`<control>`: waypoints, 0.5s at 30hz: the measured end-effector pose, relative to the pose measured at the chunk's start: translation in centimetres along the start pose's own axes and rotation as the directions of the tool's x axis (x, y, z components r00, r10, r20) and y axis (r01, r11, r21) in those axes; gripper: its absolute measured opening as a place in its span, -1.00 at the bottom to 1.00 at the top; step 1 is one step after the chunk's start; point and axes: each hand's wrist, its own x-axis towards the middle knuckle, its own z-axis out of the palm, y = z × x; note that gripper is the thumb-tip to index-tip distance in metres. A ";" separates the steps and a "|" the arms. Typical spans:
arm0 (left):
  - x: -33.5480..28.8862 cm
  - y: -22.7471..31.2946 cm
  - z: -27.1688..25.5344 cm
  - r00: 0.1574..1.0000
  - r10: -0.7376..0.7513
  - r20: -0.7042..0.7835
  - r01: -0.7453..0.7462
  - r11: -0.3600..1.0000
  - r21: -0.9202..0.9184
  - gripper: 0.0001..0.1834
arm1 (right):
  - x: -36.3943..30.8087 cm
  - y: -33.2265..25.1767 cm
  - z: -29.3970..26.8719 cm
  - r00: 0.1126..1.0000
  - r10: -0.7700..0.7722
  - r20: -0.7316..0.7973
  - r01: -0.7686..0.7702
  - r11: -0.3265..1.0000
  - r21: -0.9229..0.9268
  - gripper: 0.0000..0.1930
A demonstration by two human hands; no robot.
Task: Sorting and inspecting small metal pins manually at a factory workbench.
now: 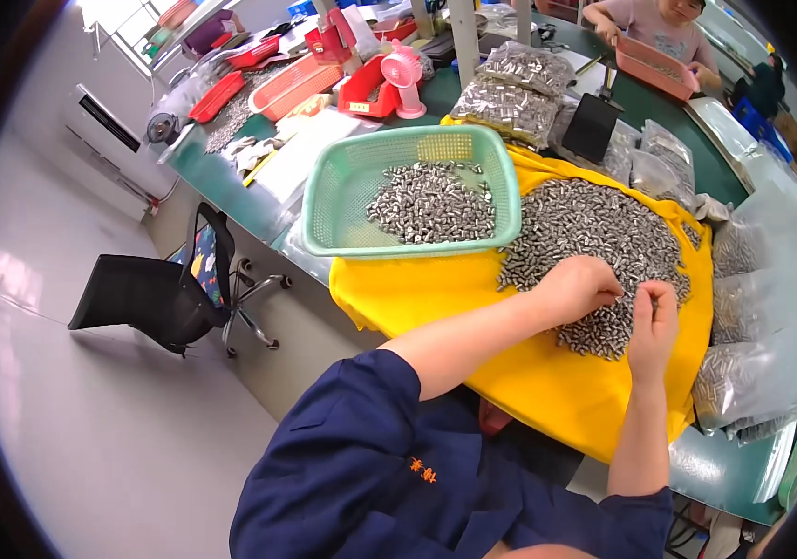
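Observation:
A wide heap of small silvery metal parts (585, 219) is spread over a yellow cloth (417, 289) on the table. Over the heap's near right side, my left hand (585, 287) is closed, its fingertips pinched low among the parts. My right hand (653, 321) faces it, a short gap away, thumb and fingers also pinched together. Whatever either hand holds is too small or too hidden to make out. Left of the heap stands a light green plastic basket (324, 219) with a smaller pile of similar metal parts (435, 203) in it.
Clear bags of metal parts (738, 373) line the right side, and more bags (510, 107) are stacked behind the heap. A black flat object (591, 129) lies there too. A pink fan (404, 79) and red bins stand farther back. Across the table a person holds a pink tray (656, 70). A black chair (151, 298) is at left.

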 end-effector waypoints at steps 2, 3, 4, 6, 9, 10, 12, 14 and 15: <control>0.5 0.7 -1.3 0.980 -0.181 0.079 0.194 0.961 -0.199 -0.81 | -0.2 0.9 -0.4 0.997 0.080 0.017 -0.080 0.997 0.020 -0.94; 0.3 0.9 -2.1 0.947 -0.307 0.099 0.323 0.904 -0.282 -0.78 | 0.3 0.2 0.0 0.999 0.003 0.038 -0.001 0.999 -0.044 -0.93; 0.7 1.6 -3.2 0.906 -0.396 0.152 0.423 0.868 -0.261 -0.78 | 0.5 -0.2 -0.2 0.995 0.056 0.082 -0.051 0.996 -0.066 -0.93; 0.4 1.1 -3.6 0.894 -0.420 0.158 0.447 0.799 -0.403 -0.81 | 0.9 -1.0 0.3 0.995 0.038 0.095 -0.034 0.999 -0.042 -0.94; 0.3 1.3 -3.3 0.890 -0.415 0.189 0.450 0.731 -0.513 -0.84 | 1.0 -0.4 0.1 0.983 0.078 0.164 -0.093 0.992 0.086 -0.94; 0.4 1.2 -2.9 0.892 -0.407 0.195 0.447 0.737 -0.507 -0.85 | 0.9 -0.2 -0.1 0.980 0.077 0.181 -0.100 0.988 0.120 -0.94; 0.5 1.1 -2.3 0.892 -0.397 0.216 0.449 0.722 -0.527 -0.85 | 0.8 -0.1 -0.5 0.983 0.086 0.160 -0.104 0.989 0.106 -0.94; 0.5 1.2 -2.2 0.898 -0.388 0.208 0.435 0.709 -0.555 -0.84 | 0.7 -0.2 -0.8 0.980 0.074 0.184 -0.098 0.987 0.127 -0.94; 0.4 1.2 -2.1 0.896 -0.390 0.210 0.438 0.710 -0.551 -0.84 | 0.5 -0.2 -0.8 0.980 0.075 0.183 -0.101 0.986 0.132 -0.94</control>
